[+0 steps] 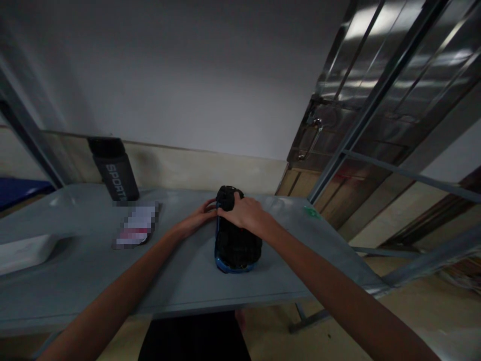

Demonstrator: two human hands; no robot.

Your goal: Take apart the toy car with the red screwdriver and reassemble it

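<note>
The toy car (237,246) lies before you near the middle of the surface (180,283), it seems upside down, with black underside up and blue body showing at six o'clock of it. Your left hand (203,213) is at its ten o'clock side, the fingers slightly apart and touching the edge; whether they press, I cannot tell. Your right hand (246,213) lies over its twelve o'clock half, the thumb and forefinger apart on the car; the other fingers are hidden, so I cannot tell if they clamp.

I judge the car to be rather light and stiff, with smooth, somewhat slippery blue sides and small parts below that may break. Better to hold it by both long sides, at three and nine o'clock. A dark bottle (115,173) stands towards ten o'clock, well apart.
</note>
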